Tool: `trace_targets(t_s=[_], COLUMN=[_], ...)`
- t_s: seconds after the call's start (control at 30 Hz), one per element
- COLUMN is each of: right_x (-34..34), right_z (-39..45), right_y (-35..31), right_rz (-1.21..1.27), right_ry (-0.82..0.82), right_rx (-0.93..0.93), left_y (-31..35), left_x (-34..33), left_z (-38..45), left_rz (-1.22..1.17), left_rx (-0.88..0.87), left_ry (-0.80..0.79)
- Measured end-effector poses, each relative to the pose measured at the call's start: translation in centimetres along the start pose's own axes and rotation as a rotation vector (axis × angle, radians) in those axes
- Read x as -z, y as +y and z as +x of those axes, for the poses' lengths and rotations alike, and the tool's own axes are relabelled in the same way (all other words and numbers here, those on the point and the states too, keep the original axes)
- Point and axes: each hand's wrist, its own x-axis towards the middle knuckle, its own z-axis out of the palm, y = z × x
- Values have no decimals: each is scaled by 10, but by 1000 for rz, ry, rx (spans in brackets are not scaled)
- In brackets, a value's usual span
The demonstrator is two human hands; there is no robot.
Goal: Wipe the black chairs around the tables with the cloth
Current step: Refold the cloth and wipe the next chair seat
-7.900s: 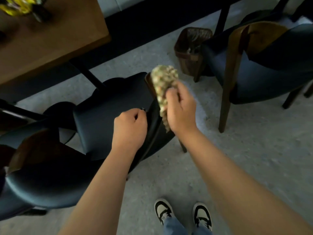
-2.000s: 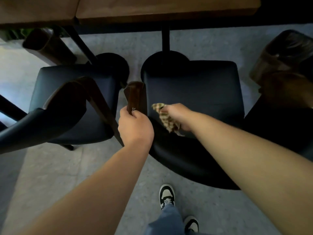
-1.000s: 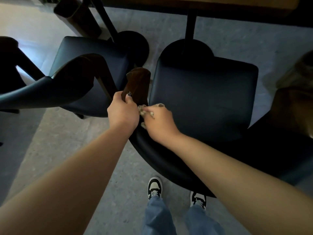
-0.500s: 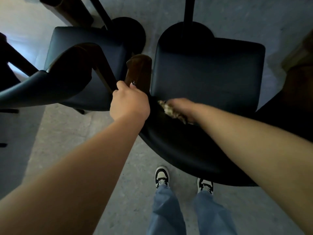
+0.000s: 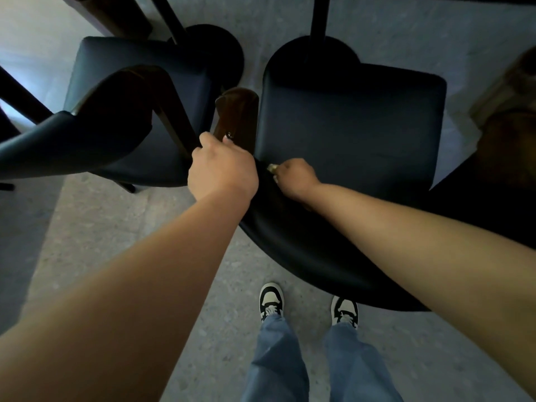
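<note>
Head view: the person is standing behind a black chair [image 5: 348,134] and looking straight down over its curved backrest, shoes on the grey floor [image 5: 87,227] just behind it.
Left hand: the left hand [image 5: 222,169] is gripping the brown wooden arm post [image 5: 236,114] at the chair's left side, fingers curled round it; I judge it is steadying the chair against the rubbing.
Right hand: the right hand [image 5: 295,178] is reaching down inside the backrest, where backrest and seat meet at the left corner, and is clutching the cloth.
Cloth: the cloth [image 5: 272,168] is bunched almost wholly under that hand; only a pale scrap is showing at the knuckles, pressed into the corner, likely to get at the crease.
Neighbouring chair: a second black chair [image 5: 139,91] is standing just beside, its own wooden arm close to the gripped post.
Table base: a round black pedestal base [image 5: 313,53] is sitting on the floor ahead of the seat.
Task stage: this chair seems mid-wipe; whether the neighbour is done I cannot tell.
</note>
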Motion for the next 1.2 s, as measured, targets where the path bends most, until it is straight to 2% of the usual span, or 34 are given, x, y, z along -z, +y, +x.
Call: trace_targets(t_s=[0.13,0.33,0.6,0.73,0.77,0.87,0.97,1.03,1.2], right_x=[6,18,35,49,53,62,54,42,11], right_z=[-25,-96,-163,-153,-142,-91,-38,-19,-7], right_y=[-15,-26,-4,1,1,1,5,7,8], right_rz=[33,32,32,420,442,271,400,367,417], right_ry=[57,193,72,8,58,198,56,-4,-150], right_rx=[91,358,592,373,327,196,-30,-123,-189], left_y=[0,1,2,1,0,-1,0,0,0], left_x=[0,0,3,2,2,2,2,2,2], left_z=[0,0,0,0,0,1,1,1,1], left_rz=[-5,-18,-23,-18,-22,-38,-52,-58,-75], left_rx=[-2,4,11,17,18,28,42,42,41], left_ry=[2,-1,-33,-31,-27,-26,-33,-33,-37])
